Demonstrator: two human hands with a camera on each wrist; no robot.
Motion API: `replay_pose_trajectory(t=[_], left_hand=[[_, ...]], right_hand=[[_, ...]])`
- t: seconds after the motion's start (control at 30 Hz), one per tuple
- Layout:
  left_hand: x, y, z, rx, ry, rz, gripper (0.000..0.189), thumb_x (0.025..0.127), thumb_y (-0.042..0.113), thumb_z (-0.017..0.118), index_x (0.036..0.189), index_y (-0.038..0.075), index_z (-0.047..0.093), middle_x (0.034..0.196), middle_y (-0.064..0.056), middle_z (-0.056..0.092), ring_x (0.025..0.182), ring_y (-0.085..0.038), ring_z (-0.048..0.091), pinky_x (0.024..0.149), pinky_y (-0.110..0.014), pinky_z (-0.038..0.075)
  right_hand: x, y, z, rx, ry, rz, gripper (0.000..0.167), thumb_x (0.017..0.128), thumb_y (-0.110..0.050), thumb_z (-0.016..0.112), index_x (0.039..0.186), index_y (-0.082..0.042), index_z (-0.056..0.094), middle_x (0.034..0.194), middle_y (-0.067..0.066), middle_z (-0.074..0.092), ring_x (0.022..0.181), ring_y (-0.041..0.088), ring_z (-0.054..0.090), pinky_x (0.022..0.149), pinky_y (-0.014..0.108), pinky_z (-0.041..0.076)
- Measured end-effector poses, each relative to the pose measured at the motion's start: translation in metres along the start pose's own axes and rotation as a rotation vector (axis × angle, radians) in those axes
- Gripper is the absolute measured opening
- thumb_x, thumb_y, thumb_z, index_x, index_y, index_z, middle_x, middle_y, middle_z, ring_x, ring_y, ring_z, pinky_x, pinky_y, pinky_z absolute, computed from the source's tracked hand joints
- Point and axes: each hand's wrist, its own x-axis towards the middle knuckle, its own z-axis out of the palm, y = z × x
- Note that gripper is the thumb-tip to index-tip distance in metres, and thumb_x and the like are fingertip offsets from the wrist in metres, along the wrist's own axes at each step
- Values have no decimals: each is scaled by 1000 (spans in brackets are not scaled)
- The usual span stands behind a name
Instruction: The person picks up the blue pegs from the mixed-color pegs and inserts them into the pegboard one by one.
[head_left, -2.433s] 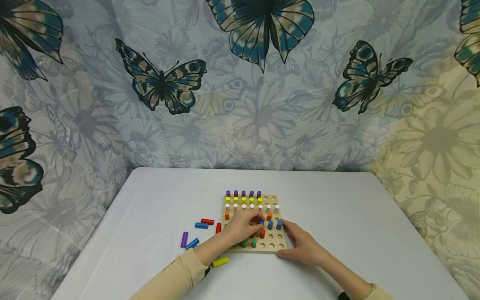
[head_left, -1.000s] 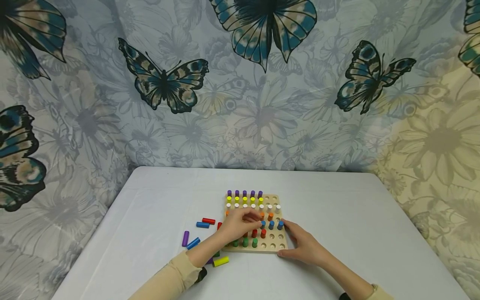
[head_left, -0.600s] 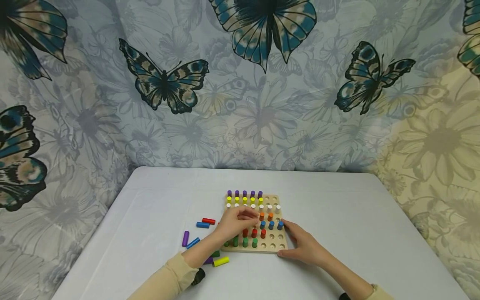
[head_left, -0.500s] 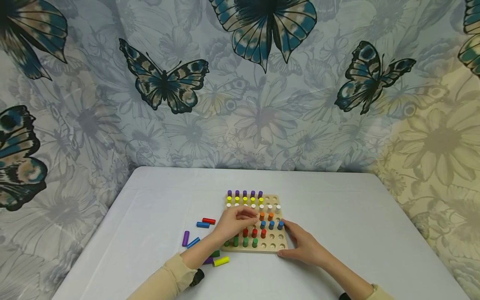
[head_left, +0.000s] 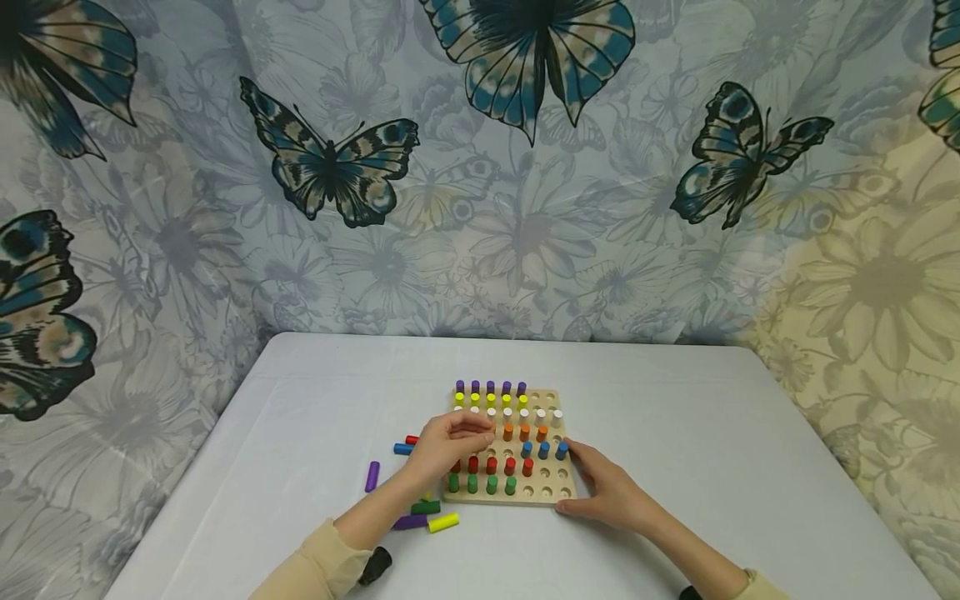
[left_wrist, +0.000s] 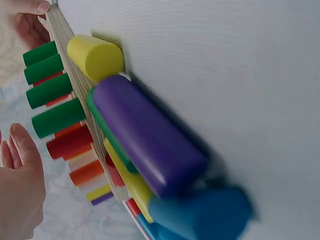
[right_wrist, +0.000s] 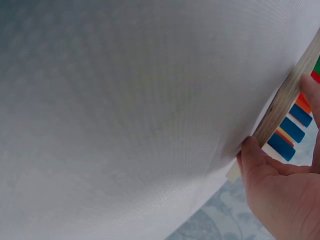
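A wooden pegboard [head_left: 536,502] lies on the table with rows of coloured pegs upright in its holes. My left hand [head_left: 450,440] hovers over its left part, fingers loosely bent, with nothing seen in them; in the left wrist view the fingers [left_wrist: 25,142] are apart from the green pegs [left_wrist: 52,95]. Three blue pegs [head_left: 543,451] stand at the right end of their row; the left part of that row is partly hidden by the hand. My right hand [head_left: 609,492] holds the board's right edge, thumb at the near corner, fingers farther up.
Loose pegs lie left of and in front of the board: yellow [head_left: 443,522], green [head_left: 426,507], purple [head_left: 372,477], blue [head_left: 402,449] and red [head_left: 412,439]. The left forearm covers others. A white cloth [head_left: 675,400] covers the table; a butterfly-print curtain [head_left: 480,275] hangs behind.
My left hand has drawn back leftward from the leftmost of the three blue pegs, which stays in its hole. More orange and red pegs have come into sight. The right hand keeps its place.
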Motion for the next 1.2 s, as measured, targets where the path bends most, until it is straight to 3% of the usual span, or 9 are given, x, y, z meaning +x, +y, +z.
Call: replay_pose_trajectory(t=[0.27,0.7,0.83,1.1,1.2], left_hand=[[-11,-4,-23,-21,31,-10,36,90,20,72,117,-3,64,112,-17,67,97,-21,67,85,-31,55],[-30,-4,-50,28,104,-72,33,89,18,73,115,-2,65,108,-14,69,98,-28,67,84,-33,55],[-37,-6,-58,68,113,-77,33,89,16,72,114,-4,64,104,-11,69,95,-27,68,83,-32,55],[-49,-10,-71,173,133,-135,22,90,15,71,109,4,68,110,-10,69,92,-18,67,81,-29,55],[-54,-11,-75,243,147,-149,20,89,16,72,107,6,68,104,-6,70,89,-16,66,80,-29,55]], right_hand=[[2,1,1,-23,3,12,100,73,-37,86,149,1,33,148,25,38,133,40,41,100,45,44],[3,1,2,-27,0,6,100,73,-38,86,149,0,33,148,24,38,133,40,41,99,44,45],[3,2,2,-31,3,1,100,73,-38,86,148,1,33,147,25,38,132,41,42,98,43,46],[2,2,1,-35,3,10,100,73,-38,86,148,1,34,147,25,39,130,41,44,98,44,46],[3,2,1,-30,2,-1,100,73,-38,86,148,1,33,147,26,38,131,42,43,98,45,46]])
